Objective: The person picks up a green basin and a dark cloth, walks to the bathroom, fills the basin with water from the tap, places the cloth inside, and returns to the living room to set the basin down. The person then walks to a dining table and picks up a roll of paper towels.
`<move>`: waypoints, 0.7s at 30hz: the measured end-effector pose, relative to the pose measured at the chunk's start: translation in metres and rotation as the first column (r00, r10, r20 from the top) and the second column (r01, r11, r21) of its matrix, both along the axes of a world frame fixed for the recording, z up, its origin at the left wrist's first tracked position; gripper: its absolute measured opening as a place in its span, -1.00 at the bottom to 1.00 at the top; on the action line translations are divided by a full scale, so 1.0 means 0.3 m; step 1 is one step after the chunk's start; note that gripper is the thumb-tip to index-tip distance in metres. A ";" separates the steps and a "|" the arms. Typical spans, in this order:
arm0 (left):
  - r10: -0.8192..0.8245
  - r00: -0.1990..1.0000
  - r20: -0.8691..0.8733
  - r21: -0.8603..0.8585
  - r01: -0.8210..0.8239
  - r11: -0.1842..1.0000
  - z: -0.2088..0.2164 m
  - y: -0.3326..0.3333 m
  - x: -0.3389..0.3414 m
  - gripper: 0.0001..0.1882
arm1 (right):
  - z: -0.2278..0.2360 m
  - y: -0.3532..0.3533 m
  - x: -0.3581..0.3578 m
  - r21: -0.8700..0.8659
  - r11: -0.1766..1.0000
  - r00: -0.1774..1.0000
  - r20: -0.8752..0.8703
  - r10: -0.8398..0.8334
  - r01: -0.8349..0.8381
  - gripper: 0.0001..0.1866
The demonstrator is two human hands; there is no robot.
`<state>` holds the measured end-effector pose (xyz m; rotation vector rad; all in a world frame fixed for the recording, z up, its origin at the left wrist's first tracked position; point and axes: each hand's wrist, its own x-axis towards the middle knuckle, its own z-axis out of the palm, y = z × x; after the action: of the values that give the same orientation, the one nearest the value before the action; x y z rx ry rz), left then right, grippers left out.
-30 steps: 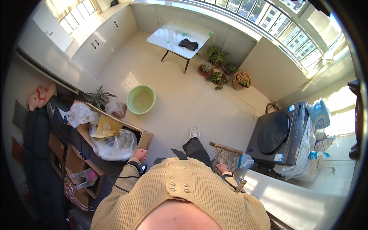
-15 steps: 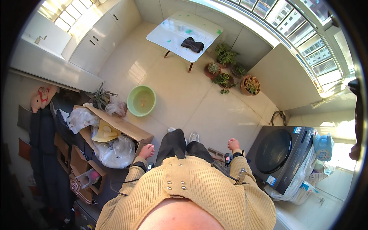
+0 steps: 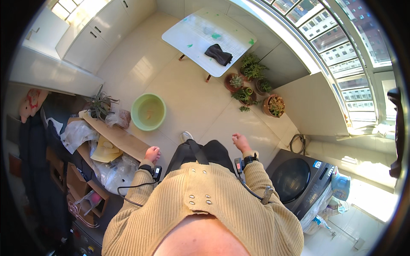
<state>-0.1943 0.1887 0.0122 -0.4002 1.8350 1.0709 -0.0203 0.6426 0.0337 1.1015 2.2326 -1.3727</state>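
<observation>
1. Head view, left side: my left grip [image 3: 152,154] is folded in loosely, with nothing showing in it. It sits just beside the near end of the cardboard box [image 3: 115,135]; I cannot tell whether my knuckles touch it.
2. Head view, the box: it lies to my left, stuffed with clear plastic bags [image 3: 121,173] and a yellow item [image 3: 106,150]. Were my sleeve or fingers to snag that loose plastic, I judge something could be dragged out.
3. Head view, right side: my right grip [image 3: 241,141] is also curled in, apparently empty, over bare floor [image 3: 205,115]. The washing machine [image 3: 294,177] stands nearest to it, apart; a careless swing outward could knock my wrist device [image 3: 239,165] against it.
4. Head view, my left forearm: a black cable [image 3: 136,185] bows out from the wrist. If that loop hooked on the box, it could pull my arm up short.
5. Head view, ahead: the green basin [image 3: 159,116] stands on the floor near the box. A foot placed without looking could catch its rim and tip it.
6. Head view, farther off: a dark cloth [image 3: 218,55] lies on the worktop [image 3: 192,38], well out of my reach; potted plants [image 3: 273,106] crowd nearby, easily bumped if I passed too close.
</observation>
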 end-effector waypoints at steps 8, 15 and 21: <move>0.084 0.994 -0.073 -0.014 -0.085 0.996 0.072 0.076 -0.083 -0.75 | 0.044 0.128 -0.458 0.070 0.981 0.977 -0.097 0.189 -0.183 -0.68; 0.428 0.893 0.136 -0.250 -0.387 0.888 0.084 -0.020 0.159 -0.75 | -0.049 0.401 -0.931 0.351 0.897 0.934 -0.135 0.331 -0.267 -0.61; 0.685 0.697 0.210 -0.238 -0.643 0.728 0.242 0.176 0.319 -0.79 | -0.235 0.625 -1.313 0.476 0.819 0.894 -0.134 0.428 -0.321 -0.49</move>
<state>-0.0988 0.2414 0.0848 -1.3292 1.5231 1.2664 -0.4143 0.8301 -0.0368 0.5652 2.8408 -0.8838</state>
